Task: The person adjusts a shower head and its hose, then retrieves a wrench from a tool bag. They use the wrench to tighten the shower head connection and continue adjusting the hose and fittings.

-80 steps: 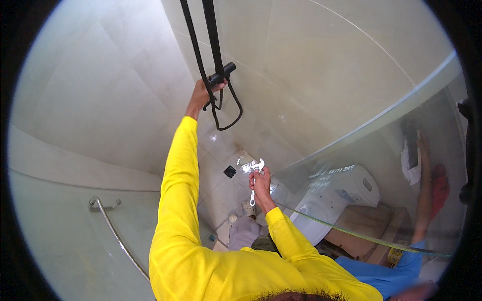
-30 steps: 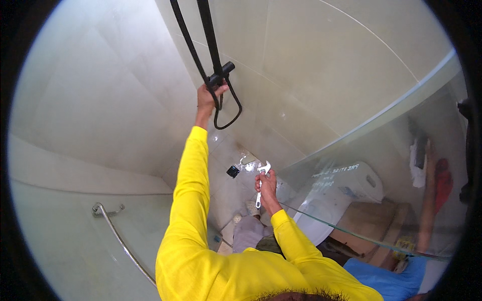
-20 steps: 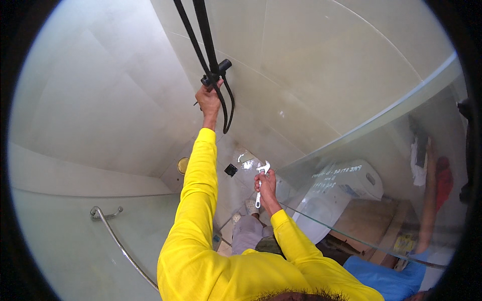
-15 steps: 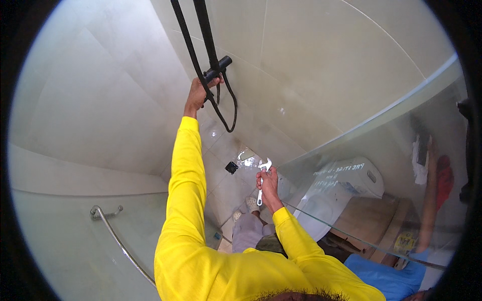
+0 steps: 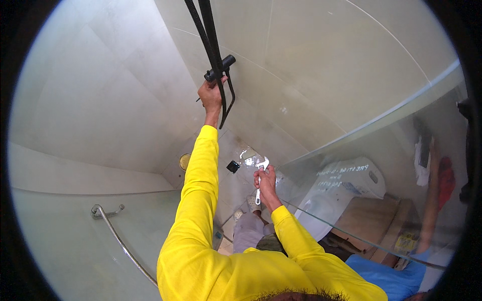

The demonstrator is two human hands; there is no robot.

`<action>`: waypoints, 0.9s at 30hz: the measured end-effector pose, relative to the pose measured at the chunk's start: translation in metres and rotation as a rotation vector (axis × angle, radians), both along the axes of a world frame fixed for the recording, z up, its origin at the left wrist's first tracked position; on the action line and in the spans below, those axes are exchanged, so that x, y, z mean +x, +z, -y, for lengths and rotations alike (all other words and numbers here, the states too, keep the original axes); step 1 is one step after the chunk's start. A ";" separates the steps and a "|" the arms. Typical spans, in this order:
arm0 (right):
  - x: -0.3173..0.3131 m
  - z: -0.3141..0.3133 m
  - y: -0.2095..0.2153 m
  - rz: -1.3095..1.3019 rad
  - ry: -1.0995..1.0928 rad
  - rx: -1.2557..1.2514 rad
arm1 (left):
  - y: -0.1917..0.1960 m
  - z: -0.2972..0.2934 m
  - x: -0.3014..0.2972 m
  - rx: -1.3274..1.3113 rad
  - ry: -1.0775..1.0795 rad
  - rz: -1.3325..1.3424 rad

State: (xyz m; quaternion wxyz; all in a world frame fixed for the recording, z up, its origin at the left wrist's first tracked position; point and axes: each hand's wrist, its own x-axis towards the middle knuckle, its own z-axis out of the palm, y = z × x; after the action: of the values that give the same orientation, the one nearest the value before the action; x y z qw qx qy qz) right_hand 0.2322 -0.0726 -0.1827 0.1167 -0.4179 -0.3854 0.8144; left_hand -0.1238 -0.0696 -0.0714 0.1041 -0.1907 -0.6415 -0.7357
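Observation:
High in the head view, a black shower mixer (image 5: 228, 61) sits on the tiled wall with a black riser pipe (image 5: 208, 25) above it. My left hand (image 5: 210, 98) is closed on the mixer's underside, though some of its fingers are hidden. A black shower hose (image 5: 232, 95) hangs in a narrow loop beside that wrist. Lower and to the right, my right hand (image 5: 267, 183) grips a silver adjustable wrench (image 5: 263, 163) by its handle, jaws upward. The wrench is well apart from the mixer.
A glass panel (image 5: 341, 228) stands to my right. Beyond it are a white toilet (image 5: 346, 175), a cardboard box (image 5: 366, 215) and another person's arm (image 5: 429, 215). A black square drain (image 5: 233, 166) and a round gold one (image 5: 185, 161) mark the floor. At left curves a chrome handle (image 5: 118, 241).
My left hand has shifted slightly right and lower under the mixer, and the hose loop has narrowed. The gold drain has come into view. The wrench stays in my right hand.

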 end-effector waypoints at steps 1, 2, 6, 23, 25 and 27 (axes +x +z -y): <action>0.000 0.000 0.000 0.000 0.003 -0.003 | 0.001 0.004 -0.007 -0.042 -0.061 -0.017; 0.000 -0.001 0.001 0.001 0.006 -0.006 | 0.003 0.011 -0.017 -0.103 -0.139 -0.008; 0.002 -0.001 0.003 -0.010 -0.005 -0.008 | 0.020 0.038 -0.050 -0.229 -0.555 0.094; -0.008 0.017 -0.006 -0.017 0.035 -0.031 | 0.000 -0.056 0.007 -0.116 0.328 0.046; -0.007 0.013 -0.008 0.004 0.007 -0.045 | 0.002 -0.060 0.004 -0.091 0.237 0.166; -0.005 0.007 -0.011 -0.017 0.014 -0.027 | 0.001 -0.059 -0.004 -0.025 0.119 0.235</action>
State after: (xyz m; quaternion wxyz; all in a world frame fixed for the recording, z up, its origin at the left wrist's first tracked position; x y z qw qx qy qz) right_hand 0.2270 -0.0795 -0.1935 0.1088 -0.4098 -0.3763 0.8238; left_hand -0.1282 -0.0106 -0.0700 0.0695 -0.0658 -0.6685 -0.7375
